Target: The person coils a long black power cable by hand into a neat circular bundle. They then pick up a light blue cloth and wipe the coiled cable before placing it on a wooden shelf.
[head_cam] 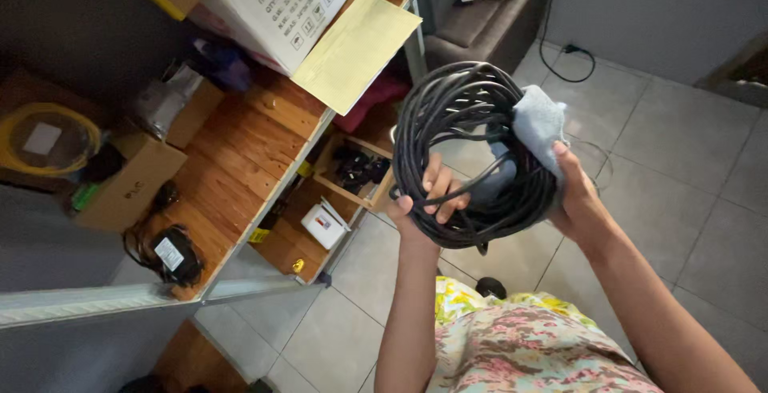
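The left hand [432,201] grips the big round coil of black cable [468,153] while the right hand [572,193] presses a soft blue cloth [538,125] on its right side, wiping seemingly still going

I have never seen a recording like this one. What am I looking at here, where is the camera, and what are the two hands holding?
There is no machine here. A person wears one camera on the head, and it looks down at that person's own two bare hands. The left hand grips a coil of black cable, with its fingers curled around the lower strands. The right hand holds a light blue cloth pressed against the right side of the coil.

To the left stands a wooden shelf. On it lie a black power adapter with its cord, a small brown cardboard box, and a white printed carton with a yellow envelope leaning out from it. A lower shelf holds a small white device. The floor is grey tile.
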